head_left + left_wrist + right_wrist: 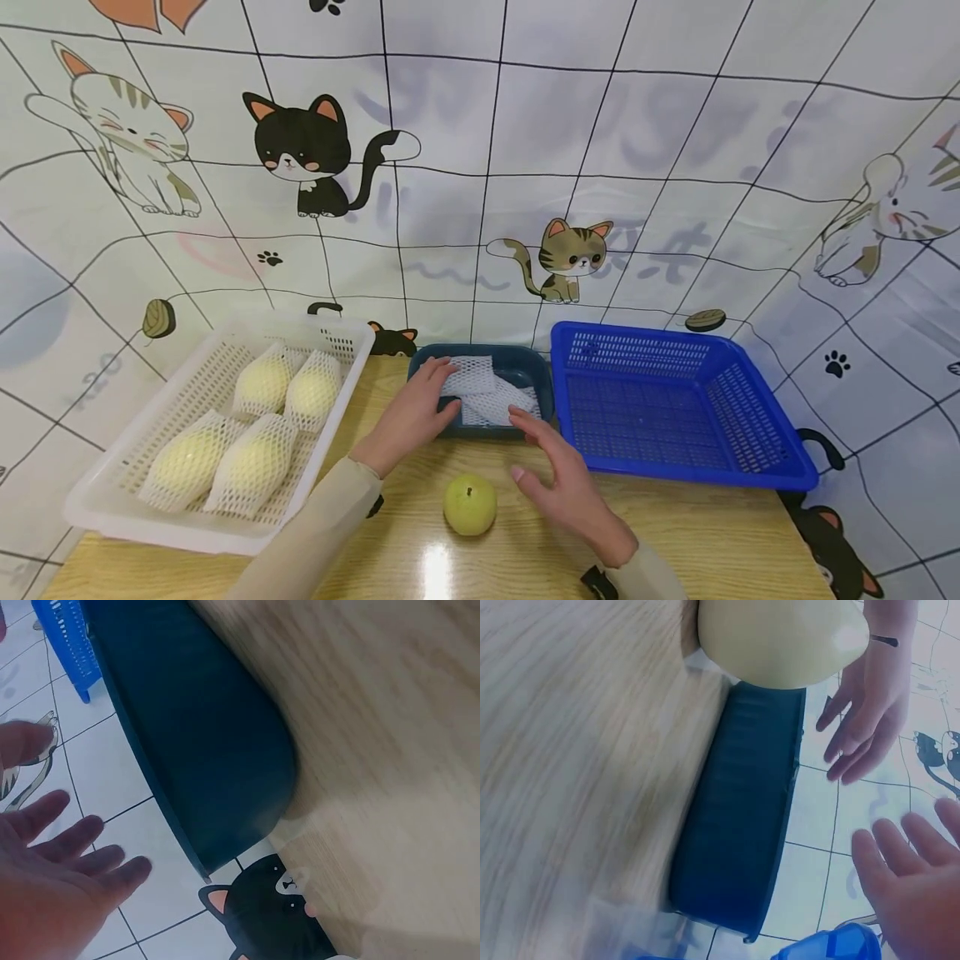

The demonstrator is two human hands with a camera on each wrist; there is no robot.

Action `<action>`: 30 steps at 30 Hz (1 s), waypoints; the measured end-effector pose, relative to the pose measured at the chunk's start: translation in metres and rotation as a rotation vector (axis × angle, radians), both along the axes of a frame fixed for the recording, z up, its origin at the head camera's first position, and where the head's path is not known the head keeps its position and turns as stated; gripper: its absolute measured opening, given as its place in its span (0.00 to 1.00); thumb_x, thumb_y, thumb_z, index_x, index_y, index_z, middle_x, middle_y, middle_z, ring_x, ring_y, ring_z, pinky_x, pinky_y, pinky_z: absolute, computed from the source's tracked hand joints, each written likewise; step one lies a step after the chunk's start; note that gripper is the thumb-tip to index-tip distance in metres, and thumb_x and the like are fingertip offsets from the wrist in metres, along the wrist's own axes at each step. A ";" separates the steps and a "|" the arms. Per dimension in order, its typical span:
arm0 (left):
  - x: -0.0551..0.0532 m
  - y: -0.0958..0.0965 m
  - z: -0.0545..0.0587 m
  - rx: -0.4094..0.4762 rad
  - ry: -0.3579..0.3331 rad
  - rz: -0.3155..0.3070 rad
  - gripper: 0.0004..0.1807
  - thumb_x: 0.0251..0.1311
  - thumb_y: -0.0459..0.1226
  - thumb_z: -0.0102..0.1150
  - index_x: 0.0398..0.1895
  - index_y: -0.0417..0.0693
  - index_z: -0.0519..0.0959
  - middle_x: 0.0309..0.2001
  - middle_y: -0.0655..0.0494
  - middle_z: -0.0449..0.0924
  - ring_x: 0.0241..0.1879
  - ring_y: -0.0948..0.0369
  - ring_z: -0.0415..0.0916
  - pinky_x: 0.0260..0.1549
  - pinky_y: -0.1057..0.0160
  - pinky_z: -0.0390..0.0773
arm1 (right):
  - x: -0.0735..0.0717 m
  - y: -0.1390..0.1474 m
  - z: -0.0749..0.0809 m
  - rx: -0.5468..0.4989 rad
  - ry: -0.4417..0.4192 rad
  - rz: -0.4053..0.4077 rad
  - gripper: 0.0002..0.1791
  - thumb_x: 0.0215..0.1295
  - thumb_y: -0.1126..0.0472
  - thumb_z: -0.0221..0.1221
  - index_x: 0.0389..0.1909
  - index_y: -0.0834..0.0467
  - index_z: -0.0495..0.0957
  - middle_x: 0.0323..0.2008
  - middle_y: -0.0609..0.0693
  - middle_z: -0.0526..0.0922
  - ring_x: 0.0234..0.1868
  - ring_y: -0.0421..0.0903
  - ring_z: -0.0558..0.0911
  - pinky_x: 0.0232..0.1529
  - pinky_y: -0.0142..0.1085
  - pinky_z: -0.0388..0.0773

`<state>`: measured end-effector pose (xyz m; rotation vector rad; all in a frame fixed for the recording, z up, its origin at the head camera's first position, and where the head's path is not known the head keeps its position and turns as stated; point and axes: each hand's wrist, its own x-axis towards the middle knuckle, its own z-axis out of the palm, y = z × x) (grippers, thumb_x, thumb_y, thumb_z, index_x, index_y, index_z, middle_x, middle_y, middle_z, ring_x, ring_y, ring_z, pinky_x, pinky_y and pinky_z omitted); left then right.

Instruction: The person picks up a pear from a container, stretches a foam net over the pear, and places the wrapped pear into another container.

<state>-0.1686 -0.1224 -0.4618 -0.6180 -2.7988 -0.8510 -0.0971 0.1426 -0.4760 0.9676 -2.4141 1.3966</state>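
Observation:
My left hand hovers over the left side of a dark teal tray, fingers relaxed and holding nothing. White foam net sleeves lie in that tray. At its front right corner is my right hand, fingers spread and nothing in them. A yellow-green round fruit, seemingly a pear or apple, stands bare on the table between my forearms. In the right wrist view the fruit looms close, with the tray wall behind it. The left wrist view shows the tray's outer side beyond my fingers.
At left, a white basket holds several yellow fruits in white foam nets. To the right of the tray stands a blue perforated basket. A cat-patterned sheet covers the wall behind the wooden table.

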 end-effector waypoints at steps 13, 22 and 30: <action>-0.029 0.014 -0.009 -0.261 -0.020 -0.011 0.31 0.69 0.40 0.67 0.71 0.38 0.71 0.73 0.36 0.66 0.74 0.37 0.60 0.70 0.40 0.63 | -0.003 -0.005 -0.003 -0.050 -0.003 -0.047 0.33 0.69 0.68 0.62 0.74 0.53 0.69 0.75 0.52 0.68 0.74 0.48 0.68 0.63 0.47 0.75; -0.041 0.018 -0.019 -0.423 0.043 0.055 0.27 0.64 0.36 0.70 0.64 0.40 0.76 0.63 0.36 0.74 0.62 0.38 0.74 0.54 0.40 0.79 | -0.005 -0.007 -0.002 -0.055 -0.014 -0.044 0.33 0.67 0.68 0.62 0.73 0.53 0.70 0.75 0.53 0.68 0.74 0.49 0.68 0.66 0.39 0.72; -0.044 0.020 -0.028 -0.470 0.156 0.139 0.06 0.74 0.30 0.56 0.49 0.36 0.77 0.42 0.41 0.76 0.40 0.45 0.80 0.34 0.48 0.84 | -0.006 -0.009 -0.003 -0.067 -0.009 -0.038 0.31 0.68 0.68 0.62 0.72 0.53 0.71 0.75 0.54 0.68 0.74 0.49 0.68 0.65 0.41 0.73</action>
